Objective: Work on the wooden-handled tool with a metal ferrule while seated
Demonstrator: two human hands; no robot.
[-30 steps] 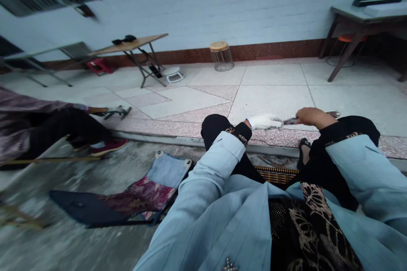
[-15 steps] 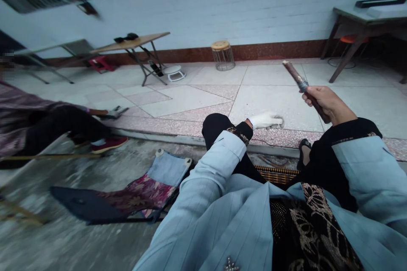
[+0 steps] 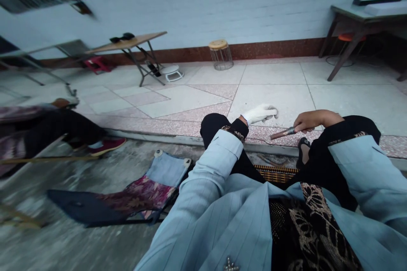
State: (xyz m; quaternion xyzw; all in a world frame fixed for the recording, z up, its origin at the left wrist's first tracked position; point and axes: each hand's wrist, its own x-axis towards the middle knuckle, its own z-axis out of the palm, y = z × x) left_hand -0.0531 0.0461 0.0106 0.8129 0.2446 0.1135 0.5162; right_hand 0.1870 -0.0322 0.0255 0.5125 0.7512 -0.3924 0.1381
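Observation:
My left hand [image 3: 259, 114], in a white knitted glove, hovers over the pale floor by my left knee. Its fingers reach out, slightly bent and apart, and nothing shows in them. Bare, my right hand [image 3: 307, 121] is closed around a short brown stick-like handle [image 3: 282, 134] with a greyish band near my fingers. The handle's free end points left and a little down, over the speckled step edge. A thin dark strand [image 3: 259, 139] lies between the hands along that edge; whether it joins anything I cannot tell.
A woven basket-like thing [image 3: 276, 173] sits between my legs. To the left are a low fabric folding chair [image 3: 140, 194] and a seated person [image 3: 60, 125]. Further back stand a wooden-topped stool [image 3: 221, 55], a folding table [image 3: 140, 40], a small white stool [image 3: 172, 73] and a desk [image 3: 365, 15].
My right hand has come down and left, turning the handle from raised to nearly level. My gloved left hand has risen slightly. The seated person's arm has shifted back.

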